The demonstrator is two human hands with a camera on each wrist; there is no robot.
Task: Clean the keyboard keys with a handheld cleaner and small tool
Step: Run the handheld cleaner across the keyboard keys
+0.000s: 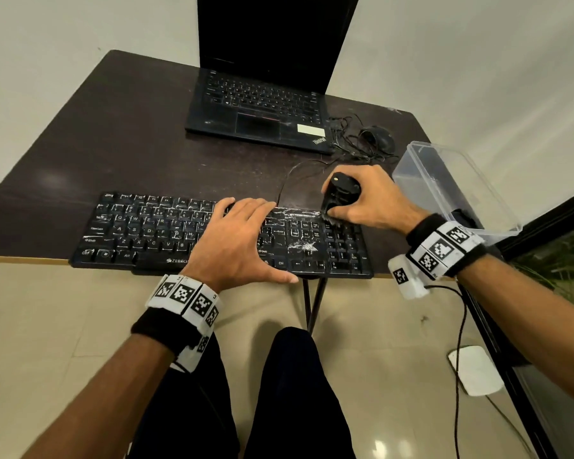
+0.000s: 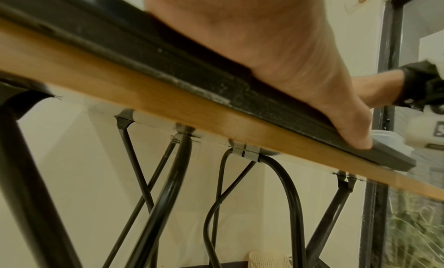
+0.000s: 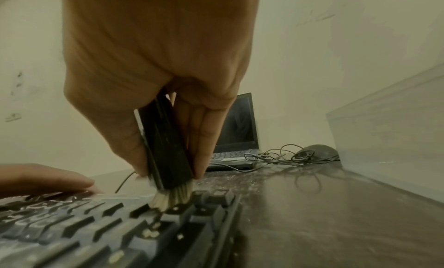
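Only wrist-side: brush bristles point(image 3: 171, 198) on keyboard point(image 3: 100, 226)

The flat black plastic keyboard point(image 1: 193, 233), streaked with white dust, lies along the tabletop's near edge under the left grip point(image 1: 236, 240). The black handheld brush cleaner point(image 1: 340, 197) stands upright in the right grip point(image 1: 368, 200), its pale bristles point(image 3: 168, 198) touching the number-pad keys.

The left hand point(image 1: 237, 240) covers the keyboard's point(image 1: 166, 233) middle keys, and the clear box point(image 1: 451, 183) is cut off at the frame's right edge.
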